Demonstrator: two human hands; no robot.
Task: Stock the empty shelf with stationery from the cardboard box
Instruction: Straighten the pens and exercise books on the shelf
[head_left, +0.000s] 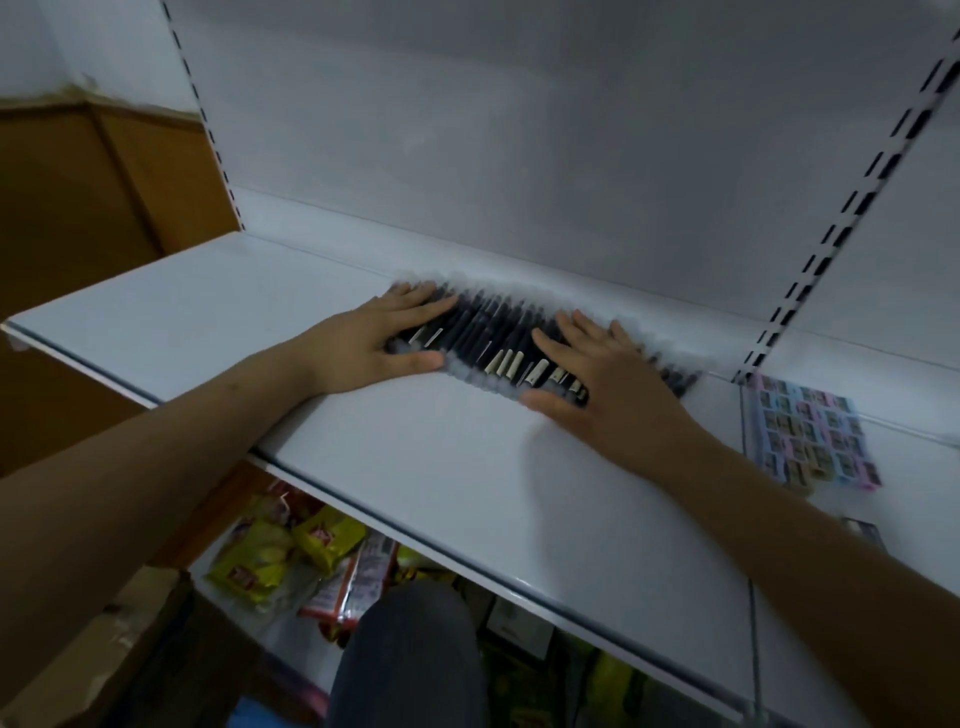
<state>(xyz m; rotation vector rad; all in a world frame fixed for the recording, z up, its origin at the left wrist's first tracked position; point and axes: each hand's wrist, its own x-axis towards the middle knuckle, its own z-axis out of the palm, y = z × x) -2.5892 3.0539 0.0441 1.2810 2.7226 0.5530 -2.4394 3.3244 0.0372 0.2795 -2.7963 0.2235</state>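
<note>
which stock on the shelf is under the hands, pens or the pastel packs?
The dark pens: left hand and right hand lie flat on them. The pastel packs sit untouched, further right.

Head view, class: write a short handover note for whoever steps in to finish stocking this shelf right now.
Left hand: fingers straight, pressing the left end of the row of dark pens.
Right hand: flat on the row's right part.
Pens lie side by side at the back of the white shelf; pastel eraser pack sits on the next bay, right.
Done: pens placed.
Left: straighten the row, fetch more from the cardboard box, lower left.
</note>
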